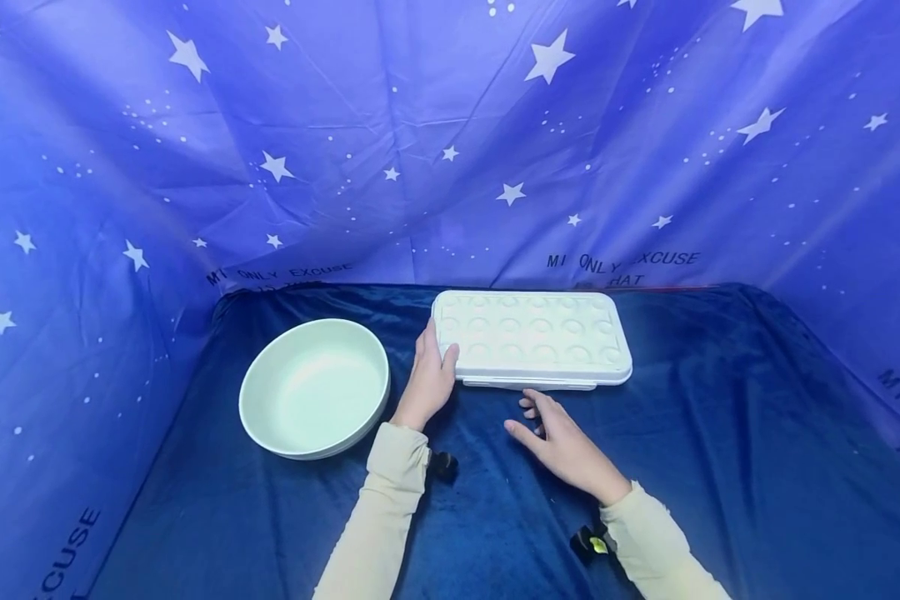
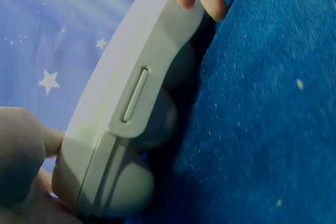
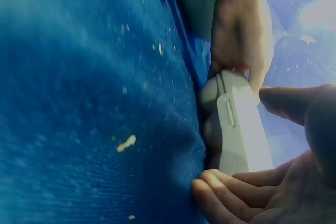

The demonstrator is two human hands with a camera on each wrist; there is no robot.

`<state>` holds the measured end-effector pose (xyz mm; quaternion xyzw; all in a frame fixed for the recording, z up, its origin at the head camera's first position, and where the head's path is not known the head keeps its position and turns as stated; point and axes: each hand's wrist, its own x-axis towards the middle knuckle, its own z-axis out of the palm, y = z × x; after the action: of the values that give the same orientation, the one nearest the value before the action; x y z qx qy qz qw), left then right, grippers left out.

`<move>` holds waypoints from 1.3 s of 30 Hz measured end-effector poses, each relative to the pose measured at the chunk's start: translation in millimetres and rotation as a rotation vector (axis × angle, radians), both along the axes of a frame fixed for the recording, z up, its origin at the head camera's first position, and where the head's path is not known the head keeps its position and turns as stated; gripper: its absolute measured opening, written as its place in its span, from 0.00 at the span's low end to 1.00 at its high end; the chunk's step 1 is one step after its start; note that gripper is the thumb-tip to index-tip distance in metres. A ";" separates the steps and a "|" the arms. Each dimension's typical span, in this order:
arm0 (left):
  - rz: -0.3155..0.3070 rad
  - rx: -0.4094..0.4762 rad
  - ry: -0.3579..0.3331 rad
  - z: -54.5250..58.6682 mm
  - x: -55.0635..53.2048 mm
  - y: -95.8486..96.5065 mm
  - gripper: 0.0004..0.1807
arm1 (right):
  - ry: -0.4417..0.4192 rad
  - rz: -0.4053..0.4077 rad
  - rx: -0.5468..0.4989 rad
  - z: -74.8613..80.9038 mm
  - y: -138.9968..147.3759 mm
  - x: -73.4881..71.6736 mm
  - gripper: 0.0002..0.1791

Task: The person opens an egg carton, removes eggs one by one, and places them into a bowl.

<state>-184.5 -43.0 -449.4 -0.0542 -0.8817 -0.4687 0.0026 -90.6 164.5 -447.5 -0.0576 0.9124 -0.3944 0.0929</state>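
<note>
left grip (image 1: 427, 379) pinches the left end of the white lidded case (image 1: 528, 333), thumb over the near left corner of the top and fingers along the end wall. right grip (image 1: 566, 446) is spread, thumb apart from the fingers, its fingertips just beside the near long edge, a little right of the left grip's corner and about mid-length. whether those fingertips actually touch the case i can't tell from my end; the wrist views show them overlapping its near side.

the relation i'd work from: the case lies flat at the far side of the worktop (image 1: 742, 433), long axis running left to right. from the left grip it stretches away to the right; from the right grip it lies straight on the far side. so the left is the nearer hand, already on one short end, while the right faces the long side, where a latch (image 2: 157, 56) is fitted.

under that latch i see rounded cups (image 2: 131, 184) bulging from the base. well to the left of the case, and left of the left grip, sits a pale green bowl (image 1: 315, 392).
</note>
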 end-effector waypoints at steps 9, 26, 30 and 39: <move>-0.013 -0.005 -0.009 -1.2 -0.8 -2.1 0.34 | -0.109 -0.052 -0.217 -6.2 -6.5 -15.6 0.37; -0.016 -0.016 -0.044 -5.4 2.6 -1.8 0.35 | -0.537 -0.141 -1.177 -18.6 5.2 -33.6 0.30; -0.017 -0.009 -0.036 -4.6 1.7 -1.4 0.35 | -0.543 -0.148 -1.189 -19.7 5.5 -35.4 0.28; -0.027 0.015 -0.038 -3.7 -1.2 0.0 0.36 | -0.536 -0.206 -1.178 -19.6 2.3 -35.2 0.18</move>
<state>-185.6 -43.0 -453.0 -0.0570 -0.8774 -0.4760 -0.0202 -125.8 166.8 -467.1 0.0890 0.4896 -0.8358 0.2319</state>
